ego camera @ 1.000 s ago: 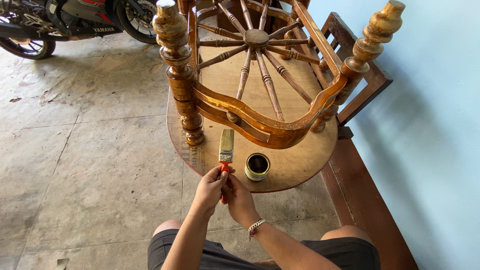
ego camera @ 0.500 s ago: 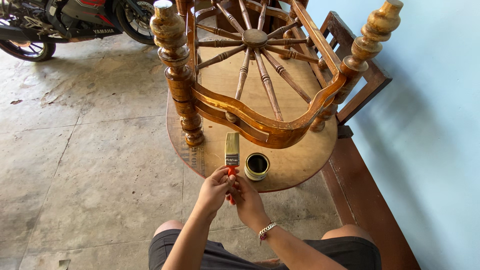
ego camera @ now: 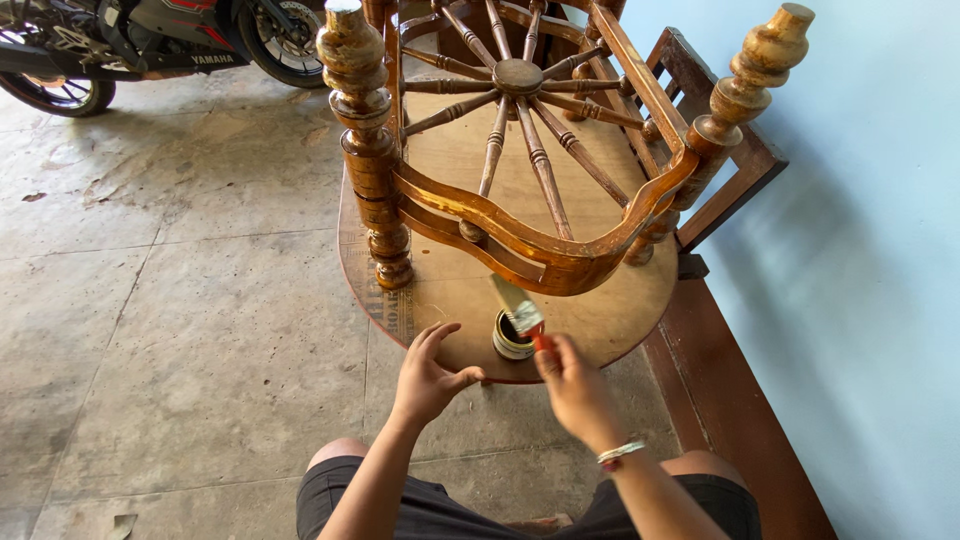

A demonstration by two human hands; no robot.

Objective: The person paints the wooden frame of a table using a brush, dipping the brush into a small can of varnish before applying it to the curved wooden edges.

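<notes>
Our right hand (ego camera: 572, 385) grips the paintbrush (ego camera: 520, 312), bristles slanting up-left just over the tin (ego camera: 512, 338); our left hand (ego camera: 428, 372) hovers open beside it.

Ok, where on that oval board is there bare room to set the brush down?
Bare board lies right of the tin, up to the curved rail. Between tin and turned leg it is narrower, beside the left hand. Under the spokes it is crowded.

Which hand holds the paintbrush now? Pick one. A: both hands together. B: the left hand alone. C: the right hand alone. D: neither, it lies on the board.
C: the right hand grips the orange handle of the paintbrush above the small tin, while the left hand is open and off it.
</notes>
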